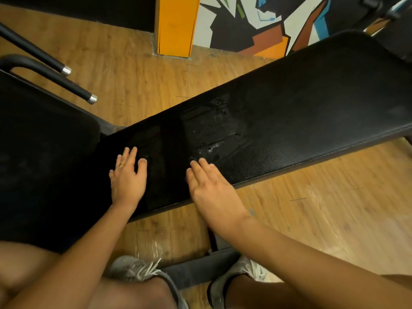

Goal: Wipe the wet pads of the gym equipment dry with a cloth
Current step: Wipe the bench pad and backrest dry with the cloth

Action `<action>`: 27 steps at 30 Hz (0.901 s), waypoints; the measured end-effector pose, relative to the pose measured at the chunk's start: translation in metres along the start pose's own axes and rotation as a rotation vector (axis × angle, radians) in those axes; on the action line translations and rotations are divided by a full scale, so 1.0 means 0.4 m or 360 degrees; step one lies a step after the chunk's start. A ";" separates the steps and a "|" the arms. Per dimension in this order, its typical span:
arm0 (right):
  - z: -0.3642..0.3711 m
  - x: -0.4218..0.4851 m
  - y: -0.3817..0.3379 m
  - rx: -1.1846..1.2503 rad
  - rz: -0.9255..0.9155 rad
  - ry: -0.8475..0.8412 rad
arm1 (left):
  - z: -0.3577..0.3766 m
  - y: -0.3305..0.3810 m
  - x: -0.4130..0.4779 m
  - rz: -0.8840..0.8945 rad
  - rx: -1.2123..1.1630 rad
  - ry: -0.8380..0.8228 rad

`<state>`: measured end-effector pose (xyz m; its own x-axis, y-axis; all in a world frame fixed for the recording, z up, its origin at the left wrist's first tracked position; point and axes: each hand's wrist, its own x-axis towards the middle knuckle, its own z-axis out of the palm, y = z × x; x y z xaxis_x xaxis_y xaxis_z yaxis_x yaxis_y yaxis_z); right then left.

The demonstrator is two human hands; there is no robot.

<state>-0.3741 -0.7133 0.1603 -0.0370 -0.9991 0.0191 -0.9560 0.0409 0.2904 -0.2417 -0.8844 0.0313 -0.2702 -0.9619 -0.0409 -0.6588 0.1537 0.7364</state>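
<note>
Wood-plank floor runs under everything, pale and scuffed with shiny streaks to your right. At the far edge an orange pillar stands against a dark wall, and beside it a mural of sharp black, white, orange and blue shapes covers the wall.

Across the middle, a long black bench pad lies on a diagonal, rising from lower left to upper right. Its grained surface is dull at the far end. Near the centre, water shows as beads and smeared streaks. Closer to you the pad looks darker and smoother; whether that patch is a dark cloth or only wet sheen, you cannot tell from this view.

Your left hand rests flat on that darker part, fingers straight and slightly spread, a ring on one finger. Your right hand lies flat at the pad's near edge, fingers straight and pressed together, tips just short of the wet streaks. Neither hand curls round anything.

To the left, a second black pad meets the bench's low end. Beyond it, two black handles with chrome tips angle over the floor. Below, your grey shoes stand either side of a dark frame bar.
</note>
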 end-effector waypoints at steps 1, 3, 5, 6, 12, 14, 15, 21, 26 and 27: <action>-0.019 -0.010 0.032 -0.0045 0.0049 -0.0013 | -0.001 -0.001 0.000 0.0003 0.0001 -0.0008; -0.041 -0.049 0.093 -0.0123 0.0132 -0.0004 | -0.002 0.000 0.000 0.0008 0.0000 -0.0012; -0.043 -0.091 0.119 -0.0172 0.0226 0.0060 | -0.003 0.003 -0.001 0.0002 0.0003 0.0000; -0.039 -0.100 0.111 -0.0177 0.0274 0.0095 | -0.002 0.003 -0.002 0.0000 0.0003 0.0009; 0.013 -0.006 -0.089 0.0053 0.0135 -0.0054 | -0.004 0.009 -0.003 -0.0023 0.0030 -0.0008; -0.001 0.009 -0.102 0.0062 0.0038 -0.0187 | -0.003 0.010 -0.003 -0.0019 0.0044 -0.0009; -0.007 0.005 -0.088 0.0028 0.0002 -0.0219 | -0.004 0.009 -0.002 -0.0022 0.0045 -0.0009; -0.073 -0.090 0.139 -0.0191 0.0242 0.0007 | -0.001 0.005 -0.001 -0.0014 0.0002 0.0016; -0.107 -0.106 0.237 -0.0304 0.0599 0.0083 | 0.001 0.000 0.003 0.0009 0.0004 0.0020; -0.100 -0.098 0.213 -0.0315 0.0587 0.0075 | 0.001 -0.001 0.002 0.0007 -0.0006 0.0020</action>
<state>-0.4423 -0.6706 0.2223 -0.3488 -0.9160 0.1984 -0.8067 0.4011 0.4340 -0.2418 -0.8851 0.0306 -0.2642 -0.9640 -0.0290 -0.6552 0.1573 0.7389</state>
